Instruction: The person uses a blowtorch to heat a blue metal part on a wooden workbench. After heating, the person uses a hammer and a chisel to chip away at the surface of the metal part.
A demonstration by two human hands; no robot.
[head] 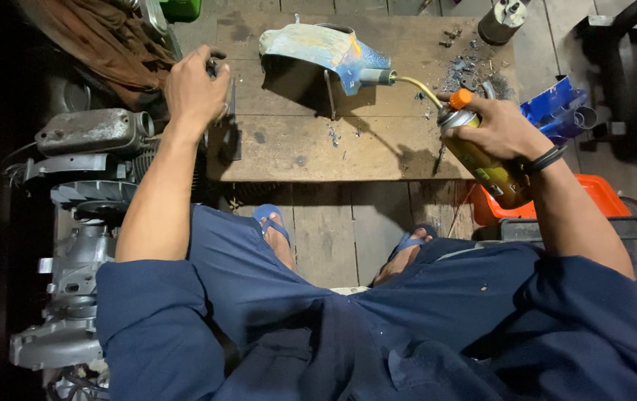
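Spray can (482, 160): yellow-olive body, orange cap, held tilted with its thin yellow tube running to a metal nozzle at the blue part. Blue part (326, 52): curved painted metal piece, paint worn pale, lying on the wooden worktop (296, 148). Small dark object in the other grip, detail indiscernible.

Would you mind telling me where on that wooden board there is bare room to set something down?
The near strip of the wooden board is bare, between the left hand and the spray can in the right hand. The far right corner is crowded with metal scraps; the blue metal part fills the far middle.
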